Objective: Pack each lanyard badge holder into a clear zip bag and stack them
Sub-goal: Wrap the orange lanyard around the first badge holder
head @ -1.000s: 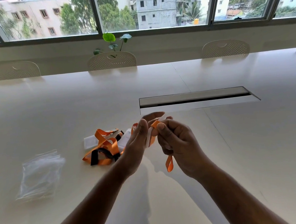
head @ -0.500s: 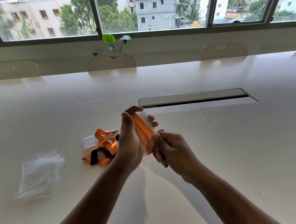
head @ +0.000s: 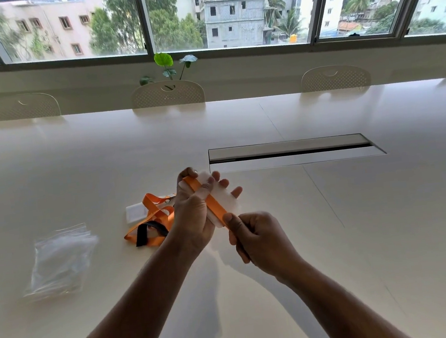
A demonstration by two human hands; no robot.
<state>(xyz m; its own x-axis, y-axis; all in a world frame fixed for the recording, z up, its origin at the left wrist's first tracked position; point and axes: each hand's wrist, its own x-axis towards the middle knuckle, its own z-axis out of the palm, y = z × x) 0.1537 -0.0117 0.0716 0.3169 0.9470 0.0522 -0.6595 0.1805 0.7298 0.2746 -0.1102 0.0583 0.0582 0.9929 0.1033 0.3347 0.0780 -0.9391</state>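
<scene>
**An office meeting room**

A long, glossy cream-white worktop [head: 239, 128] fills the room, with a rectangular metal-lidded cable hatch [head: 291, 152] recessed in its middle. Cream perforated-back plastic chairs [head: 167, 93] line its far edge. Behind them runs a wide band of aluminium-framed sliding windows [head: 227, 11] looking out over city buildings and trees, with a small green-leaved plant [head: 167, 64] on the sill.
</scene>
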